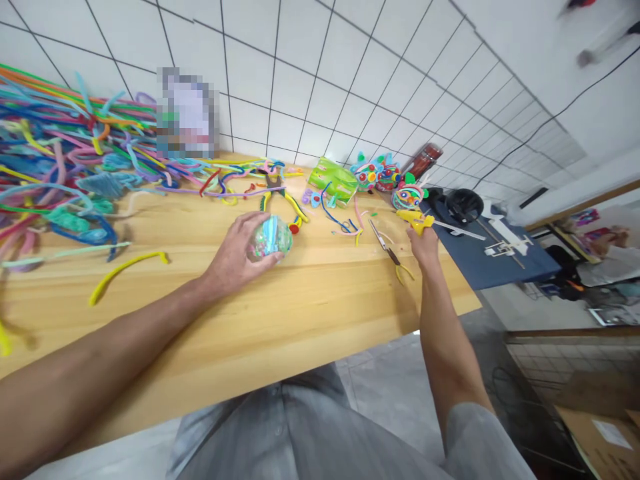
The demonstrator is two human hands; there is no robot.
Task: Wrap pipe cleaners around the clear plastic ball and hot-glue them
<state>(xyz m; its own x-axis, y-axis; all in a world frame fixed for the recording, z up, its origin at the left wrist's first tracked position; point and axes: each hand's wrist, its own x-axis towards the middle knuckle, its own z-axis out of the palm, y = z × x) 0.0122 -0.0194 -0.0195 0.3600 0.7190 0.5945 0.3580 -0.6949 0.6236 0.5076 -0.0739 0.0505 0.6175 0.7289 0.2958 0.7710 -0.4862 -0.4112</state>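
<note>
My left hand (236,257) rests on the wooden table (280,313) with its fingers curled round a small round ball (273,238) of green, blue and pink pipe cleaners. My right hand (425,245) is at the table's right edge, closed on a yellow glue gun (414,220) whose nozzle points left. Between the hands lie yellow-handled pliers (281,193) and a thin pair of cutters (390,252) with yellow handles.
A big heap of coloured pipe cleaners (55,173) covers the table's left and back. A loose yellow pipe cleaner (125,268) lies near my left forearm. A green packet (333,180) and finished colourful pieces (380,175) stand at the back right. A dark blue side table (480,257) adjoins on the right.
</note>
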